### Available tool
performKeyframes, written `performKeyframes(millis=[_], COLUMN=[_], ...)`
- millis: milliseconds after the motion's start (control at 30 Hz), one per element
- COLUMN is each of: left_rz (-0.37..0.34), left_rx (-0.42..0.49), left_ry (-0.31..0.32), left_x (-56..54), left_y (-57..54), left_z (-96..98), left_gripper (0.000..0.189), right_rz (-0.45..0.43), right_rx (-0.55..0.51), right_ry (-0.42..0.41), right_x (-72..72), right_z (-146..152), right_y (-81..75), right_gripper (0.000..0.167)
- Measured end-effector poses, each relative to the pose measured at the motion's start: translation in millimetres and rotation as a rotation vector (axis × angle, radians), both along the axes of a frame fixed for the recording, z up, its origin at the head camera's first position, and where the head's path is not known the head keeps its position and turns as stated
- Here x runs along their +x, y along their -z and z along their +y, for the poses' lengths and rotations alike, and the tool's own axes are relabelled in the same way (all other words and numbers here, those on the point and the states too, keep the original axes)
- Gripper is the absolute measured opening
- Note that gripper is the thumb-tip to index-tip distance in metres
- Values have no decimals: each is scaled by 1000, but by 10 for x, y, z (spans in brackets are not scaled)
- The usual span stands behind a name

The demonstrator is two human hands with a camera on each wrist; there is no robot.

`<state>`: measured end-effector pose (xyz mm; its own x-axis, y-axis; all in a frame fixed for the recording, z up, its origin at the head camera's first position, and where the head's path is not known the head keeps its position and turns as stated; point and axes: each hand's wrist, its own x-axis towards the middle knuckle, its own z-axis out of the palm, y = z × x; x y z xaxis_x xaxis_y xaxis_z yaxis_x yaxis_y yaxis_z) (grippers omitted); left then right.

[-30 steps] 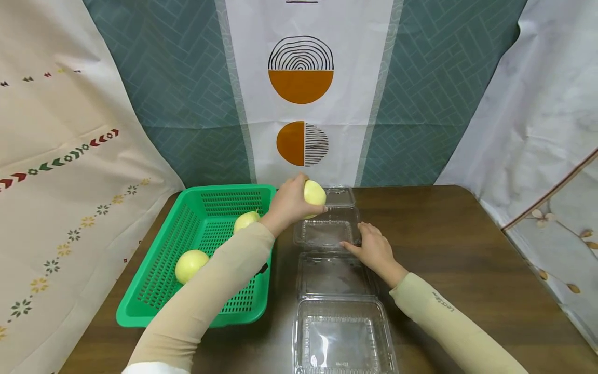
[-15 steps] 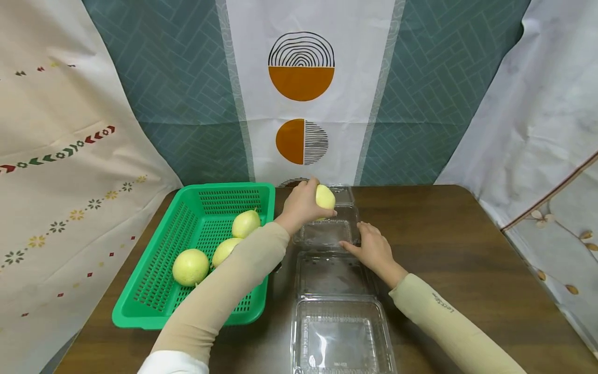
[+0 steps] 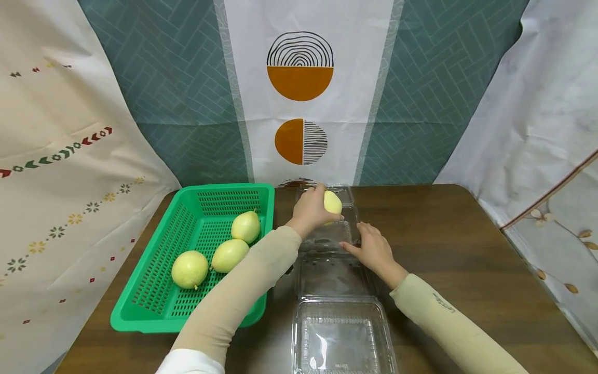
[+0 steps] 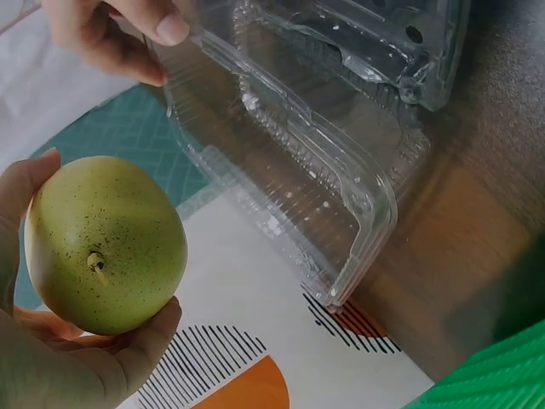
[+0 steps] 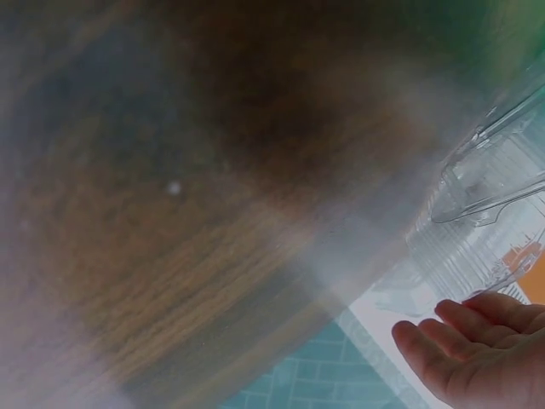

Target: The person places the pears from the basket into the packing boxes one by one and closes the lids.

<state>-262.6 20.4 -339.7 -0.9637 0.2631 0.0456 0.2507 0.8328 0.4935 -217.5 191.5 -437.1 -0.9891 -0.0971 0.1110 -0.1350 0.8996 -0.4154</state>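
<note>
My left hand [image 3: 310,209] holds a yellow-green pear [image 3: 333,201] above the far clear plastic clamshell box [image 3: 329,238]. In the left wrist view, the fingers and thumb curve round this speckled pear [image 4: 106,247], its stem facing the camera. At the box's right side rests my right hand [image 3: 375,252], its thumb reaching over the near corner and its fingers loosely extended along the edge. In the right wrist view the right hand [image 5: 481,354] shows relaxed fingers beside the clear plastic. A green basket [image 3: 126,306] on the left contains several pears, including a round one [image 3: 189,269].
A second clear clamshell box [image 3: 343,337] lies nearest the camera, its raised lid [image 3: 334,275] between it and the far box. The wooden table [image 3: 448,239] extends to the right. Patterned cloth [image 3: 299,145] hangs behind the table's far edge.
My left hand has carried the pear right and slightly lower, over the far box. More of the pears in the basket have come into view. The right hand has stayed in place.
</note>
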Motion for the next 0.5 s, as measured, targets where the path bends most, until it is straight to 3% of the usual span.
performKeyframes(millis=[500], left_rz=[-15], left_rx=[-34], left_ry=[-37], left_x=[-88], left_y=[144], left_z=[182], left_gripper=[85], right_rz=[4], right_rx=[-1], right_ry=[-20], right_x=[3], right_z=[15], right_y=[0], right_gripper=[82])
